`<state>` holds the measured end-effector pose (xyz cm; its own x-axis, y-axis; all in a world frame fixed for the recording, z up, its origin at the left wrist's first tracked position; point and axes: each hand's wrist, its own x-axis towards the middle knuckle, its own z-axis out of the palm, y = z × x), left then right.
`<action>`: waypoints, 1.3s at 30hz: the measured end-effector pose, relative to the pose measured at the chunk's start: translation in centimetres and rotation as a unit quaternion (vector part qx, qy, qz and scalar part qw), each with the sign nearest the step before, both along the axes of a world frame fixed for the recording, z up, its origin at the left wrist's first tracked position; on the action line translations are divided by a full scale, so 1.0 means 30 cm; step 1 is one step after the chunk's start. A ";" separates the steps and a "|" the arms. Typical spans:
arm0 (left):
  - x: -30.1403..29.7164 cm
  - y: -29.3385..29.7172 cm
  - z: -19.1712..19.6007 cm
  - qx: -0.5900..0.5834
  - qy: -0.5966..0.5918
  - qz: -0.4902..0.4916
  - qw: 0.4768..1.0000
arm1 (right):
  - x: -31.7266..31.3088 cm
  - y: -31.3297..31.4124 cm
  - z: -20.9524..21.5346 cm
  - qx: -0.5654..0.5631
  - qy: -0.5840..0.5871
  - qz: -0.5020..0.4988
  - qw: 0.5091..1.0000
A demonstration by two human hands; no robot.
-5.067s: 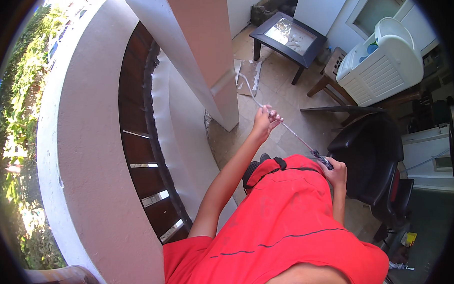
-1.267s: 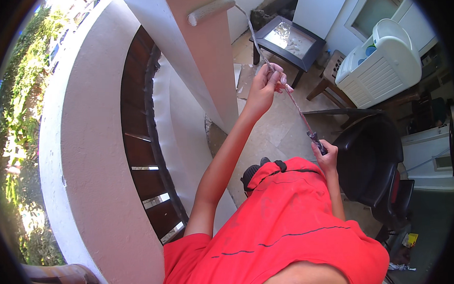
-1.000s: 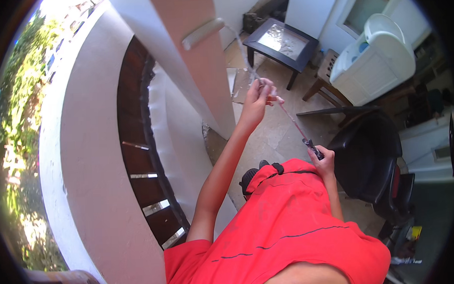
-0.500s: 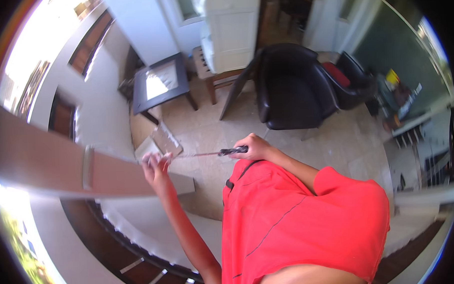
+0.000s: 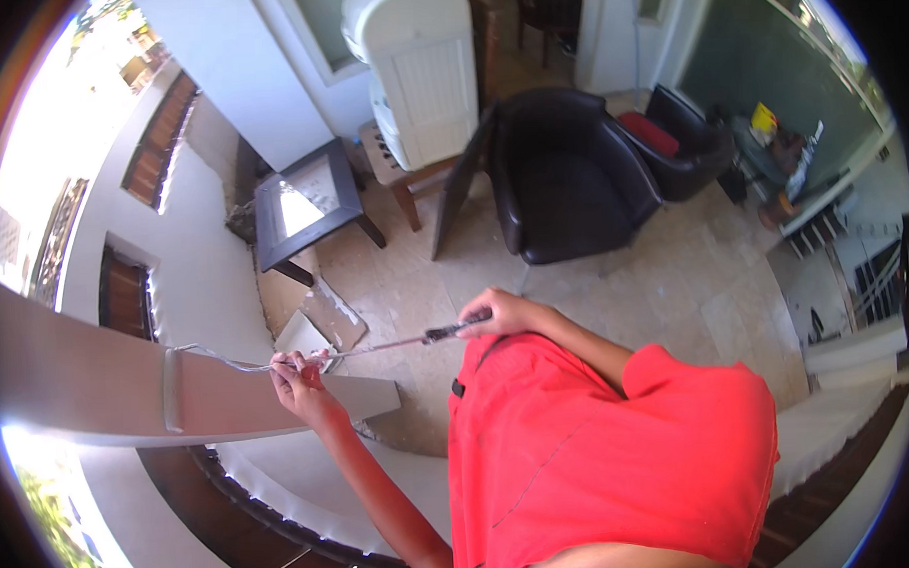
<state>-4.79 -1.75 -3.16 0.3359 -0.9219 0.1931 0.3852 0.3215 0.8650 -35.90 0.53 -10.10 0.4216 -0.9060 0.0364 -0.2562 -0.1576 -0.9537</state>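
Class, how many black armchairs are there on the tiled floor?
2: the larger armchair beyond the right hand, and another armchair with a red cushion, right of the first. Others may be hidden.

Black armchair (image 5: 571, 185) is standing on floor (image 5: 710, 290); red cushion (image 5: 650, 134) is lying on second chair (image 5: 702, 157); white hamper (image 5: 426, 90) is resting on stool (image 5: 404, 189).

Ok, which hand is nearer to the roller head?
Left. The left hand holds the rod partway along, closer to the roller head; the right hand holds the dark handle at the rod's far end.
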 end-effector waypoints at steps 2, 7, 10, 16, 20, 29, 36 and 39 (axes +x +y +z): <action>0.001 0.003 0.007 0.006 -0.005 -0.007 1.000 | -0.016 0.021 -0.018 -0.012 -0.013 0.021 1.000; -0.009 0.013 0.032 -0.011 -0.005 0.000 1.000 | -0.049 0.027 0.008 0.170 -0.207 0.040 0.963; 0.005 0.004 0.034 -0.013 0.016 0.009 1.000 | -0.067 -0.009 0.046 0.148 -0.195 0.033 0.969; -0.017 -0.011 0.084 0.011 -0.001 0.014 1.000 | -0.077 -0.074 0.074 0.054 -0.172 -0.019 0.983; -0.023 -0.018 0.094 -0.006 0.003 -0.008 1.000 | -0.085 -0.062 0.096 0.034 -0.209 -0.049 0.976; -0.025 -0.028 0.063 -0.074 0.068 -0.062 0.993 | -0.086 -0.040 0.121 0.120 -0.176 0.035 0.976; -0.038 -0.051 0.097 -0.068 0.085 -0.066 0.992 | -0.081 -0.085 0.098 0.082 -0.157 -0.033 0.984; -0.041 -0.083 0.157 -0.106 0.108 -0.069 0.986 | -0.051 -0.117 0.113 0.065 -0.178 -0.026 0.981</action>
